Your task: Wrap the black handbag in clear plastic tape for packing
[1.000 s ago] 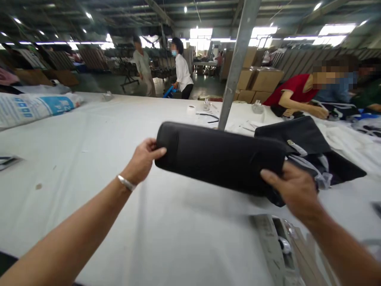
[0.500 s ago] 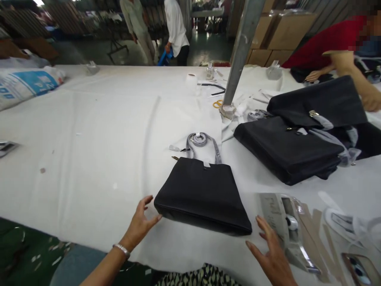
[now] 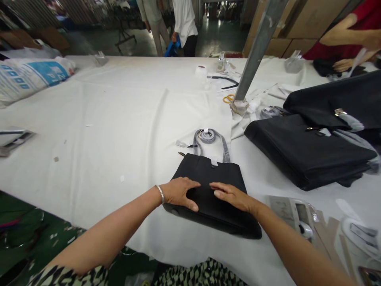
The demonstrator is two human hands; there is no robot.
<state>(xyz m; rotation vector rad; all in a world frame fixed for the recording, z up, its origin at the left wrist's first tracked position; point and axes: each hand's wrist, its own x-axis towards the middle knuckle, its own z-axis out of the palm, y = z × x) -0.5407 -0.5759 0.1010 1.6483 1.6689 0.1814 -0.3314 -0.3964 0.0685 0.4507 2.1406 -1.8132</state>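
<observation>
A black handbag [image 3: 208,174] lies flat on the white table [image 3: 125,119] in front of me, its grey wrapped strap [image 3: 208,137] coiled beyond it. My left hand [image 3: 180,192] rests palm down on the bag's near left part, a silver bangle on the wrist. My right hand [image 3: 233,196] lies flat on the bag's middle, fingers pointing left. Both hands press on the bag with fingers spread; neither grips it.
A stack of black bags [image 3: 309,153] sits at the right. A slanted metal pole [image 3: 256,51] stands on the table with yellow scissors [image 3: 228,98] at its foot. A grey device [image 3: 296,214] lies near right, a printed sack [image 3: 29,77] far left. Other people work at the back and right.
The bag was held up in both hands, then laid on the table. My hands, beside its near edge half a second ago, now lie flat on top of it.
</observation>
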